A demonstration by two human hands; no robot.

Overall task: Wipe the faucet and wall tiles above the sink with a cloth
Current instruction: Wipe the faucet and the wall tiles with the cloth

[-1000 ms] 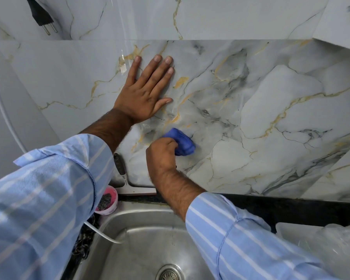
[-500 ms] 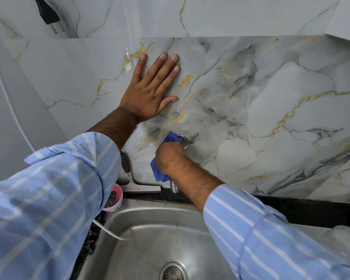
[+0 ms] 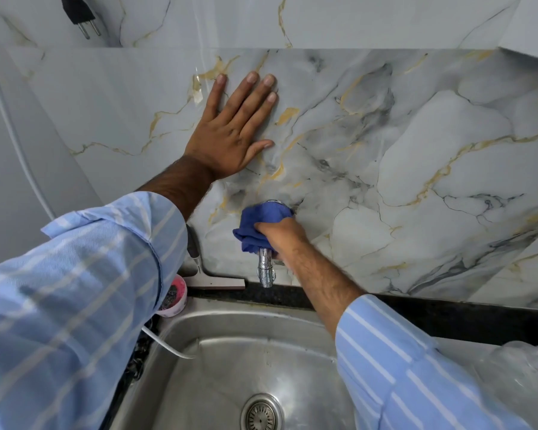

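My right hand (image 3: 280,237) grips a blue cloth (image 3: 258,221) wrapped over the top of the chrome faucet (image 3: 266,270), whose spout pokes out below the cloth and points down at the sink. The faucet's upper body is hidden under cloth and hand. My left hand (image 3: 233,131) lies flat, fingers spread, on the marble-patterned wall tiles (image 3: 416,150) above and left of the faucet, holding nothing.
A steel sink (image 3: 230,330) with a round drain (image 3: 261,414) lies below. A squeegee (image 3: 212,280) leans on the ledge left of the faucet, beside a pink tub (image 3: 176,301). A black plug (image 3: 81,17) hangs top left. Clear plastic (image 3: 522,367) sits at right.
My right hand moved the cloth from the tile down onto the faucet and now wraps it over the top. My left hand stays pressed on the wall.
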